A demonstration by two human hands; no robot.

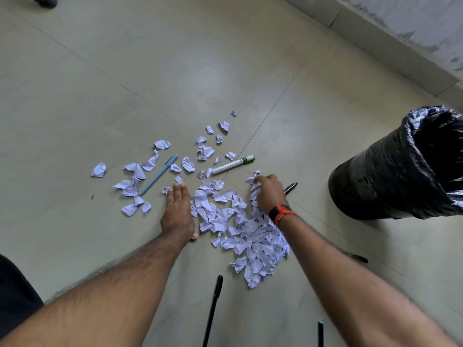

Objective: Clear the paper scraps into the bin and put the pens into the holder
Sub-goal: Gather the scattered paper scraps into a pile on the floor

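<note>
While scraps (240,229) lie heaped between the hands, left hand (178,211) flat and empty, right hand (269,194) curled over some, pens unsorted, bin (390,176) waiting right.

scraps (226,221) bear writing, none legible

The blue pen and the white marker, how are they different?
The blue pen is thin and light blue all over; the white marker is fatter, white with a green end. The blue pen lies steeply slanted left of the left hand; the white marker lies flatter, beyond the right hand. Both lie on the floor among paper scraps, untouched.
</note>
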